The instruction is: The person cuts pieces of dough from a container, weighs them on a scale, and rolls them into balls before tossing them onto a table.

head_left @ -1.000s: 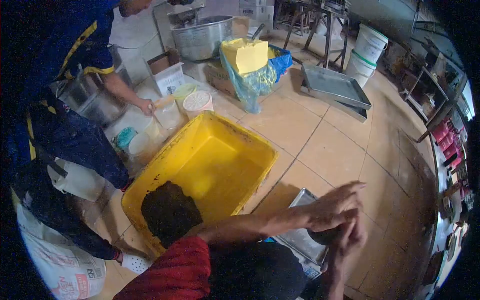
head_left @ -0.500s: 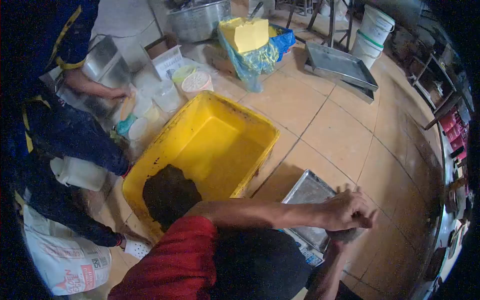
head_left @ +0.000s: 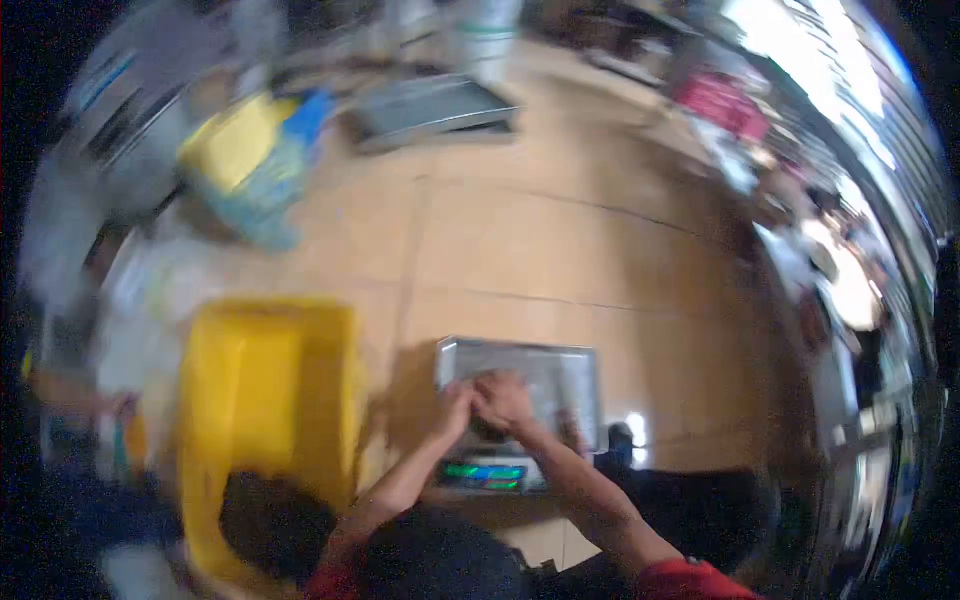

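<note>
Motion smears the view. My left hand [head_left: 457, 407] and my right hand [head_left: 505, 398] are pressed together with curled fingers over a shallow metal tray [head_left: 560, 358]. A dark patch shows just under them, but what they hold between them is hidden. The tray rests on a digital scale [head_left: 535, 480], whose display glows green on the side near me. To the left stands a yellow plastic tub [head_left: 345, 370] with a dark brown mass [head_left: 275, 525] in its near end.
Another person's hand [head_left: 122, 403] is at the far left, near an orange-brown object. Farther back lie a yellow block in blue plastic [head_left: 235, 150] and stacked dark trays [head_left: 435, 108]. Tiled floor [head_left: 500, 240] spreads ahead. Cluttered shelving [head_left: 790, 230] lines the right.
My view has swung right, so the tub and floor items now sit farther left. My hands have come over the tray, still together; they were beyond its right edge before.
</note>
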The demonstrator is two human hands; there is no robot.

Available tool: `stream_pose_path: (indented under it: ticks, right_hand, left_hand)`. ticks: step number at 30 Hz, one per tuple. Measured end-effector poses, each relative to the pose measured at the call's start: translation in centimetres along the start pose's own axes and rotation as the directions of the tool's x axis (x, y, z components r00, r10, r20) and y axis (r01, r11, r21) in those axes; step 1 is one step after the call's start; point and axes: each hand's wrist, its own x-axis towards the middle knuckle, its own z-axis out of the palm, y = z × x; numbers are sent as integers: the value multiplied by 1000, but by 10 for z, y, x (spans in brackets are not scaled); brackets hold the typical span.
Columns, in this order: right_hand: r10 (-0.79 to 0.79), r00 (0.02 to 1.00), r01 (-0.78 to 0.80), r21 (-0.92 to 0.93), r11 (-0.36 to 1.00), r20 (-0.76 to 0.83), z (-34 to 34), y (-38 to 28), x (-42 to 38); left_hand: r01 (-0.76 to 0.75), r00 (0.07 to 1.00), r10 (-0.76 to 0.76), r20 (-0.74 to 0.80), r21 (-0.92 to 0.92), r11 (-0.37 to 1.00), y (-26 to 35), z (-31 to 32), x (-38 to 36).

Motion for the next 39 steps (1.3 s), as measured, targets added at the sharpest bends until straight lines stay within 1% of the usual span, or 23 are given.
stream_pose_path:
  ticks: [1, 3, 4, 5, 6, 7, 8, 9, 11, 13, 17, 20, 22, 24, 27, 28, 29, 30, 31, 33, 35, 36, 39]
  right_hand:
    - [2, 997, 10, 168, 986, -72, 34, 39, 12]
    - [313, 893, -161, 421, 893, -323, -27, 20, 4]
    - [459, 844, -431, 158, 889, -279, -26, 33, 2]
    - [652, 756, -632, 313, 709, 49, -42, 30, -5]
    - [400, 917, -353, 485, 800, 9, -7, 60, -7]
    - [457, 867, -497, 422, 758, 200, -9, 56, -7]
    - [501, 806, -592, 409, 694, 315, -17, 49, -8]
    - [519, 740, -668, 385, 637, 428, -17, 35, -16]
    - [589, 795, -606, 147, 781, 146, -8, 12, -28]
    - [449, 856, -515, 507, 692, 257, -5, 10, -40]
    - [568, 801, -517, 700, 493, 191, -3, -7, -56]
    - [577, 785, -485, 805, 343, 226, -33, -6, -72]
    - [338, 918, -268, 954, 137, 209, -54, 12, -78]
    - [431, 875, -83, 946, -314, 220, -161, -14, -98]
    - [517, 714, 412, 881, 233, -471, -288, 57, -86]
    - [571, 481, 658, 704, 267, -666, -336, 125, -59]
    - [401, 275, 632, 479, 610, -874, -429, 110, -97]
    - [235, 172, 759, 281, 587, -957, -495, 73, -136]
    - [59, 62, 859, 83, 506, -996, -562, 34, -175]
    - [545, -386, 797, 28, 603, -744, -607, 42, -193]
    - [296, -549, 590, -111, 800, -781, -593, 27, -208]
    - [190, -590, 545, -214, 810, -785, -586, 40, -207]
    - [130, -473, 494, -140, 858, -872, -552, 63, -182]
  left_hand:
    - [127, 991, -131, 6, -286, 950, -48, 7, 12]
    - [358, 932, -314, 178, -580, 732, -32, 7, 5]
    - [448, 888, -389, 246, -656, 607, -3, 9, -1]
    - [454, 891, -225, 394, -767, 454, -55, 8, 20]
    - [363, 932, -233, 279, -748, 555, -34, 14, 11]
    - [439, 898, -247, 363, -772, 461, -90, 13, 39]
    - [316, 949, -208, 239, -676, 666, -46, 20, 22]
    - [374, 927, -261, 268, -657, 655, -70, 20, 26]
    - [475, 879, -363, 308, -613, 632, -115, 10, 42]
    - [524, 852, -385, 355, -568, 635, -101, 13, 32]
    - [634, 714, -218, 665, -483, 604, -28, 3, 25]
    - [589, 749, -208, 629, -489, 643, 30, 5, 31]
    - [552, 776, -198, 599, -494, 672, 80, 9, 38]
    - [527, 797, -194, 572, -501, 686, 131, 14, 38]
    - [203, 901, -46, 431, -327, 923, 202, 0, 42]
    - [163, 899, 6, 437, -349, 923, 210, -8, 47]
    - [123, 897, 58, 439, -373, 920, 214, -14, 50]
    - [106, 907, 56, 418, -354, 929, 213, -19, 48]
    - [93, 917, 50, 396, -333, 938, 206, -27, 44]
    - [106, 940, -1, 341, -289, 951, 185, -38, 37]
    - [151, 959, -82, 272, -244, 958, 155, -42, 39]
    - [167, 960, -91, 264, -282, 945, 135, -48, 42]
    - [212, 965, -156, 209, -281, 936, 112, -61, 31]
